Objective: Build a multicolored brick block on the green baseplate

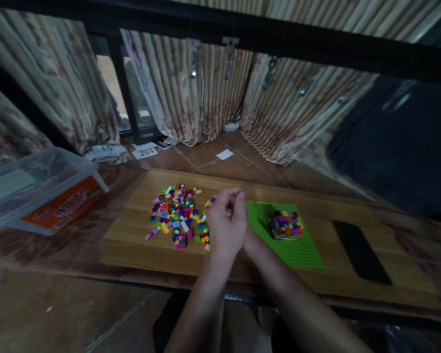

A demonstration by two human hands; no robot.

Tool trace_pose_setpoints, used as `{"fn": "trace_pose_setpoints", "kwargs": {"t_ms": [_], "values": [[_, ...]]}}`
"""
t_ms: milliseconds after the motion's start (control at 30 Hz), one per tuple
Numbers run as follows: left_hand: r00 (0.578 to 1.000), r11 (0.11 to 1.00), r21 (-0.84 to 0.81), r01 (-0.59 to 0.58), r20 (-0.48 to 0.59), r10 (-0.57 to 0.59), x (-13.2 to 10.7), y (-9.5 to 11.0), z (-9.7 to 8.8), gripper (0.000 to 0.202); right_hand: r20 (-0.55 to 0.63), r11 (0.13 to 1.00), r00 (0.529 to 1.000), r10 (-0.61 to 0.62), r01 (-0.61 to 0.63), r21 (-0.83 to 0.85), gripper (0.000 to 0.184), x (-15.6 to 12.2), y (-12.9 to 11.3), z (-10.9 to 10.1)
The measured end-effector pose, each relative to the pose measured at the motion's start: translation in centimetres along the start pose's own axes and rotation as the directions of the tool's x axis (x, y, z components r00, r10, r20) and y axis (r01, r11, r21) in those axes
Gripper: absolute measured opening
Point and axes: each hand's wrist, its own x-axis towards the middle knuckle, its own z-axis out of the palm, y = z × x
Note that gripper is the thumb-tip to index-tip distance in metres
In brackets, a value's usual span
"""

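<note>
My left hand (pixel 228 223) is raised over the middle of the wooden board, its thumb and fingers curled together. Whatever it may hold is hidden. Behind it, my right hand (pixel 248 239) is mostly covered, and only the wrist side shows. Left of the hands lies a spread pile of small colourful toy bricks (pixel 176 211). A small block of joined bricks (pixel 180 241) is at the pile's near edge. To the right is a green baseplate (pixel 301 252), bearing a boxlike multicoloured brick build (pixel 286 224).
A black flat slab (pixel 360 250), perhaps a phone, lies on the wooden board (pixel 132 245) at the right. A clear plastic bin (pixel 69 166) with an orange label stands at the left. Curtains (pixel 213 93) and a dark bar (pixel 220 37) are beyond, with papers (pixel 145 151) on the tiled floor.
</note>
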Motion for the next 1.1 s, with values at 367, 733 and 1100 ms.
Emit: {"fn": "trace_pose_setpoints", "kwargs": {"t_ms": [367,733,1100], "values": [[0.995,0.985,0.160,-0.065,0.088,0.051,0.2,-1.5,-0.4,0.017,-0.369,0.939,0.890,0.269,-0.156,0.307,0.020,-10.1,0.0,-10.0],[0.922,0.959,0.285,0.000,0.372,-0.111,-4.1,-2.6,5.1,0.017,-0.608,0.963,0.754,0.251,-0.129,0.237,0.032,-10.2,2.2,-17.5],[0.909,0.935,0.355,-0.018,0.395,-0.132,-4.0,-2.4,6.4,0.015,-0.511,0.919,0.779,0.362,-0.206,0.337,0.034,-10.3,3.4,-18.3]]}}
